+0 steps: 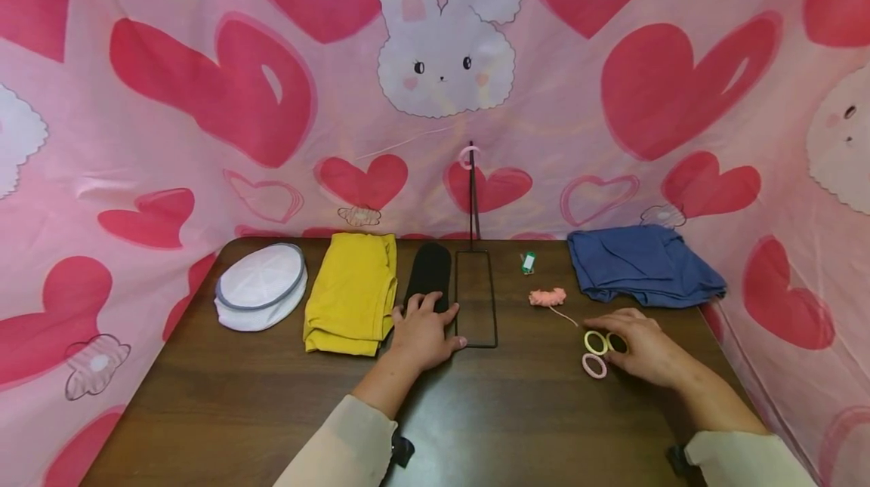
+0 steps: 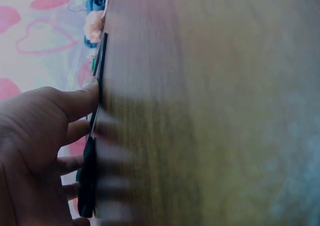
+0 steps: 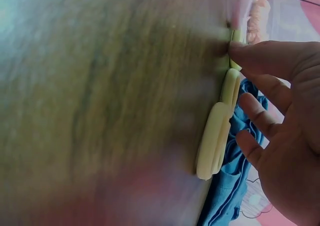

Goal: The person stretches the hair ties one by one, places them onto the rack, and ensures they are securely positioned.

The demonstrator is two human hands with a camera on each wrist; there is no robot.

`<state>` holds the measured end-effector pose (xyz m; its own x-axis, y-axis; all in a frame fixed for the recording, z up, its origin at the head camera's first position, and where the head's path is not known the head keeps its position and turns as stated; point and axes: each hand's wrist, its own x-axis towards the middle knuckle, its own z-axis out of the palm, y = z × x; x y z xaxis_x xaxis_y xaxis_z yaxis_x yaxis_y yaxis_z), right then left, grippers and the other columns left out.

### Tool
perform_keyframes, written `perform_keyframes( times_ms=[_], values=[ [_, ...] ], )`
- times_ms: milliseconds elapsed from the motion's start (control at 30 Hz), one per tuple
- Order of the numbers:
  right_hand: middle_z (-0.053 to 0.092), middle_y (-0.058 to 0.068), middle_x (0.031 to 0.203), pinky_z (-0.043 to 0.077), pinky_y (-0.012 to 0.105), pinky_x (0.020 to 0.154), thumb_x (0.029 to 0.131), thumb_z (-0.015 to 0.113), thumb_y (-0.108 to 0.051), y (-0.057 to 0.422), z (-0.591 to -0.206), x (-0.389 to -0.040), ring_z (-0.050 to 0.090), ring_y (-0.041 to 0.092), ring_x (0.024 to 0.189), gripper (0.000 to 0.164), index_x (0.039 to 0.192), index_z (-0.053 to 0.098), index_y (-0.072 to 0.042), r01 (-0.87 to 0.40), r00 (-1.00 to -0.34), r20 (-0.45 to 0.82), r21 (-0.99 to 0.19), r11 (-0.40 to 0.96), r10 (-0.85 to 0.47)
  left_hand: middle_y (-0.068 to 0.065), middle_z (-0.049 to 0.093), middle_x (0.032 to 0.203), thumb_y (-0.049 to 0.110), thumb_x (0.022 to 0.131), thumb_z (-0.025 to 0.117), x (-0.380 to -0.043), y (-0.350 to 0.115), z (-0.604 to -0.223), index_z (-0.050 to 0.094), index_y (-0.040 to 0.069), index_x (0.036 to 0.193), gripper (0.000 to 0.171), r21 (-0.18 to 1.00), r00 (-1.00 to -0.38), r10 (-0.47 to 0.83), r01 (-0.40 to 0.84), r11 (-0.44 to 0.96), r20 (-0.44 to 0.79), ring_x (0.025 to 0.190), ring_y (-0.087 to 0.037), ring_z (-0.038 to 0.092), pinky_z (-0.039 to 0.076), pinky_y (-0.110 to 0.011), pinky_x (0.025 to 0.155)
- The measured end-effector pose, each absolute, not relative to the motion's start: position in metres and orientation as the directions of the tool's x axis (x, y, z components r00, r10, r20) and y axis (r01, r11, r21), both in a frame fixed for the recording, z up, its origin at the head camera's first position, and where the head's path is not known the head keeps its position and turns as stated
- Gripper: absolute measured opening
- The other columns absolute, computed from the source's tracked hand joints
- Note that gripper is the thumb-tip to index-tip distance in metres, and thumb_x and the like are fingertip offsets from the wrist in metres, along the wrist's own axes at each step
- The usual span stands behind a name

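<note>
In the head view my left hand (image 1: 424,332) rests with spread fingers on a black oblong object (image 1: 430,268), its thumb by the base of a black wire stand (image 1: 495,306). A pink ring (image 1: 469,155) hangs at the stand's top. My right hand (image 1: 646,349) reaches over two yellow rings (image 1: 587,343) and lies beside a pink ring (image 1: 594,377) on the table. In the right wrist view the right thumb touches a yellow-green ring (image 3: 235,36); the other fingers are apart, near pale yellow rings (image 3: 209,141). Whether the ring is pinched behind the thumb is hidden.
On the brown table (image 1: 530,426) lie a white round cloth item (image 1: 261,283) with a grey-blue rim, folded yellow cloth (image 1: 352,291) and folded blue cloth (image 1: 642,264). A peach yarn bundle (image 1: 547,297) and a small green-white item (image 1: 529,263) lie right of the stand.
</note>
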<state>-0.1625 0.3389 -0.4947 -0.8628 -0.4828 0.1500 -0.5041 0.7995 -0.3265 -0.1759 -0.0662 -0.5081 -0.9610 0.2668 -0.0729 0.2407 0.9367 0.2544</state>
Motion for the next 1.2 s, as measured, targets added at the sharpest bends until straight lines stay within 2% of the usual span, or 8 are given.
perform_keyframes(
  times_ms=[233, 367, 600, 767, 867, 1033, 1200],
  values=[
    [0.074, 0.0, 0.116, 0.042, 0.051, 0.081, 0.076, 0.09, -0.012, 0.339, -0.496, -0.165, 0.06, 0.028, 0.108, 0.049, 0.123, 0.076, -0.014, -0.541, -0.841, 0.178, -0.303, 0.784, -0.511, -0.009, 0.04, 0.162, 0.064, 0.091, 0.069, -0.175, -0.065, -0.505, 0.056, 0.034, 0.151, 0.068, 0.265, -0.961, 0.267, 0.24, 0.934, -0.071, 0.144, -0.04, 0.033, 0.025, -0.073, 0.11],
    [0.074, -0.002, 0.111, 0.046, 0.049, 0.082, 0.076, 0.089, -0.011, 0.337, -0.497, -0.165, 0.061, 0.023, 0.103, 0.045, 0.12, 0.077, -0.013, -0.584, -0.811, 0.252, -0.289, 0.758, -0.529, -0.009, 0.039, 0.162, 0.064, 0.091, 0.069, -0.175, -0.064, -0.506, 0.055, 0.034, 0.152, 0.068, 0.269, -0.96, 0.267, 0.238, 0.933, -0.077, 0.145, -0.04, 0.032, 0.024, -0.073, 0.111],
    [0.072, -0.007, 0.108, 0.05, 0.037, 0.084, 0.077, 0.089, -0.011, 0.329, -0.49, -0.167, 0.062, 0.015, 0.1, 0.039, 0.115, 0.078, -0.013, -0.64, -0.757, 0.372, -0.257, 0.724, -0.537, -0.008, 0.039, 0.162, 0.065, 0.091, 0.068, -0.176, -0.065, -0.507, 0.055, 0.035, 0.152, 0.069, 0.256, -0.959, 0.27, 0.242, 0.936, -0.081, 0.145, -0.039, 0.032, 0.025, -0.073, 0.11],
    [0.071, -0.007, 0.108, 0.053, 0.034, 0.076, 0.079, 0.087, -0.009, 0.315, -0.476, -0.167, 0.061, 0.012, 0.096, 0.036, 0.114, 0.078, -0.013, -0.655, -0.737, 0.433, -0.268, 0.707, -0.519, -0.008, 0.04, 0.162, 0.065, 0.091, 0.067, -0.176, -0.067, -0.507, 0.055, 0.035, 0.152, 0.069, 0.251, -0.96, 0.272, 0.247, 0.936, -0.071, 0.144, -0.039, 0.033, 0.026, -0.072, 0.11],
    [0.071, -0.007, 0.109, 0.053, 0.032, 0.076, 0.079, 0.087, -0.008, 0.305, -0.467, -0.166, 0.062, 0.013, 0.096, 0.037, 0.114, 0.078, -0.014, -0.663, -0.724, 0.472, -0.273, 0.697, -0.503, -0.008, 0.04, 0.162, 0.065, 0.091, 0.067, -0.177, -0.067, -0.507, 0.056, 0.034, 0.152, 0.069, 0.251, -0.959, 0.274, 0.25, 0.935, -0.067, 0.144, -0.039, 0.033, 0.026, -0.073, 0.109],
    [0.071, -0.008, 0.107, 0.049, 0.024, 0.085, 0.079, 0.087, -0.009, 0.288, -0.453, -0.166, 0.066, 0.013, 0.1, 0.036, 0.112, 0.079, -0.017, -0.686, -0.69, 0.538, -0.272, 0.674, -0.485, -0.009, 0.04, 0.162, 0.066, 0.091, 0.067, -0.175, -0.067, -0.507, 0.055, 0.035, 0.152, 0.069, 0.261, -0.959, 0.273, 0.247, 0.933, -0.071, 0.145, -0.04, 0.033, 0.026, -0.073, 0.11],
    [0.071, -0.006, 0.107, 0.045, 0.015, 0.091, 0.079, 0.086, -0.011, 0.272, -0.439, -0.166, 0.067, 0.013, 0.1, 0.035, 0.113, 0.079, -0.016, -0.711, -0.662, 0.581, -0.289, 0.641, -0.474, -0.009, 0.04, 0.162, 0.066, 0.091, 0.067, -0.175, -0.067, -0.506, 0.056, 0.035, 0.151, 0.069, 0.268, -0.96, 0.271, 0.243, 0.932, -0.07, 0.144, -0.04, 0.033, 0.027, -0.072, 0.109]
  ],
)
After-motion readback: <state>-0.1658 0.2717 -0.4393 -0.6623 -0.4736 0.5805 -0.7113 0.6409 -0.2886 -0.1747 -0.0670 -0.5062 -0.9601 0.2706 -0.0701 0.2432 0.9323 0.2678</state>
